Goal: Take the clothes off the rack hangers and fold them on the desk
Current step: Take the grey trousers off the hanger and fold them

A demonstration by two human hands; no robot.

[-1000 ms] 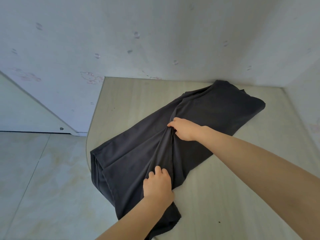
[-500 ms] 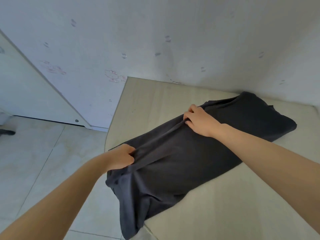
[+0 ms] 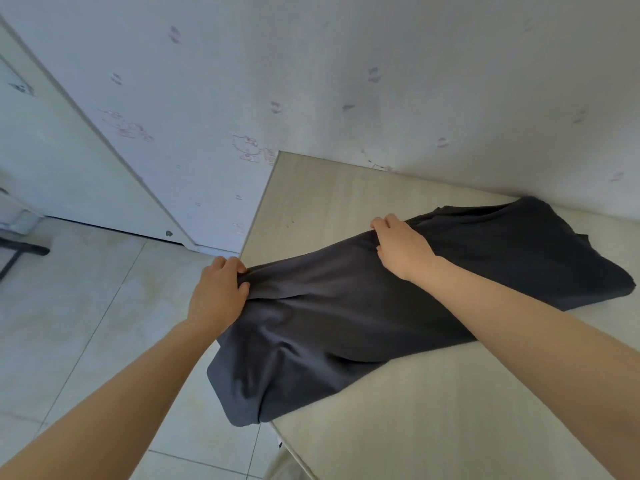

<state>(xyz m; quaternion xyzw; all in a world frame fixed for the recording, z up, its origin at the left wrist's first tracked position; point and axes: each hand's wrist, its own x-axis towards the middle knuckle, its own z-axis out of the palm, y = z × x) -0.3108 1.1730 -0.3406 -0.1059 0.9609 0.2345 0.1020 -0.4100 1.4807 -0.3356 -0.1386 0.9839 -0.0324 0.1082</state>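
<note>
A dark grey garment (image 3: 363, 317) lies folded lengthwise across the pale wooden desk (image 3: 450, 410), its lower end hanging over the desk's left edge. My left hand (image 3: 218, 292) grips the folded edge of the cloth at the desk's left side. Further along the same edge, my right hand (image 3: 401, 247) holds the cloth with curled fingers, near the middle of the garment. The garment's far end reaches the wall at the right.
A patterned white wall (image 3: 346, 81) runs behind the desk. Pale floor tiles (image 3: 86, 323) lie to the left, below the desk's edge. A dark metal frame part (image 3: 20, 251) shows at the far left on the floor.
Both hands have carried one side of the garment over to the left, folding it lengthwise. My left hand moved from the near hem to the desk's left edge. The camera view has swung left.
</note>
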